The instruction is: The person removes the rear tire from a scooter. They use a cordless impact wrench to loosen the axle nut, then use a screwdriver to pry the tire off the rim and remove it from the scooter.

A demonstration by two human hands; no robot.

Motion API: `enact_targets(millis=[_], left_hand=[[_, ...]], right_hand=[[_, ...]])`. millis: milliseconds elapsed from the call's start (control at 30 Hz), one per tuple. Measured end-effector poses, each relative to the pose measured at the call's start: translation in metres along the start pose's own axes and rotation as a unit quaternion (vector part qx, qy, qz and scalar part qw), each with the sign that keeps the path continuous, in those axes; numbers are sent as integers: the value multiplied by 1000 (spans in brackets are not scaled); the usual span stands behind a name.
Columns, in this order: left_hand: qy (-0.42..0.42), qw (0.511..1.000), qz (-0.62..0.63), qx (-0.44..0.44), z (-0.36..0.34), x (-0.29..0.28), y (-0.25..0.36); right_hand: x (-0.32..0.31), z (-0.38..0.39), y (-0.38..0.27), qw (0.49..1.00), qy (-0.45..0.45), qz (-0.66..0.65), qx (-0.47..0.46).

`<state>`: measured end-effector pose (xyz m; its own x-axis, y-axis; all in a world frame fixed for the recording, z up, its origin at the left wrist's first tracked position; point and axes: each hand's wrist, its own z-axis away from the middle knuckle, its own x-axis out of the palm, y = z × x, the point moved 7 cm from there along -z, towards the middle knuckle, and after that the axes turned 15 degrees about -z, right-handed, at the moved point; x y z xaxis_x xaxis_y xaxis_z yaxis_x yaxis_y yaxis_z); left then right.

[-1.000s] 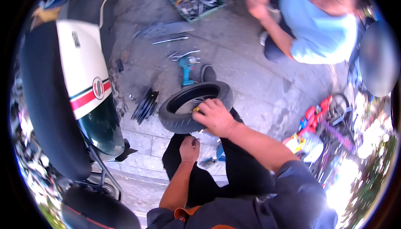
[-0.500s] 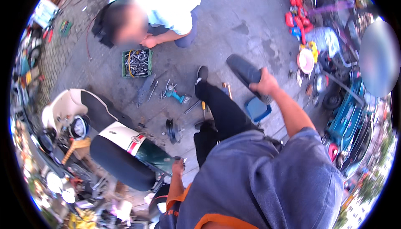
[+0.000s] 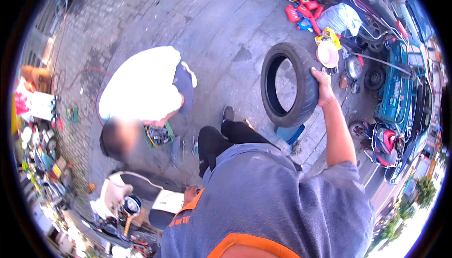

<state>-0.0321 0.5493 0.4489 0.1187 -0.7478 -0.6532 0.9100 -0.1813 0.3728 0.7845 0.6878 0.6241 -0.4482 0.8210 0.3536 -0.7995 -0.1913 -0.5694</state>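
My right hand (image 3: 323, 87) grips a black rubber tyre (image 3: 305, 81) by its outer tread, at the edge away from my body. The tyre is lifted off the ground with its round opening facing left. My left hand (image 3: 190, 194) is low beside the scooter (image 3: 168, 201), close to its cream rear panel. My shirt partly covers that hand, and its fingers are too unclear to read.
A co-worker (image 3: 141, 84) crouches at left over a green crate (image 3: 168, 128) of metal tools. A blue basin (image 3: 290, 134) sits below the tyre. Beyond are a pink bowl (image 3: 327, 54), red bottles (image 3: 292, 13) and a teal three-wheeled vehicle (image 3: 393, 86).
My right hand has raised the tyre and turned it from edge-on so its opening shows. My view has shifted, and the scooter appears lower in it.
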Motion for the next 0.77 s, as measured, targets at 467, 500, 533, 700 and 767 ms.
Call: enact_targets(millis=[467,500,533,700,767], left_hand=[[-87,988,123,-38,-522,-402,254],[-108,981,133,-87,-548,-428,262],[-120,974,146,-124,-588,-452,282],[-57,975,182,-114,-766,-618,367],[-48,975,175,-128,-838,-674,390]], right_hand=[[195,-129,-163,782,55,538,-311],[205,-141,-173,768,51,555,-316],[218,-162,-197,747,48,576,-328],[283,-233,-299,729,84,575,-361],[301,-274,-341,735,88,567,-361]])
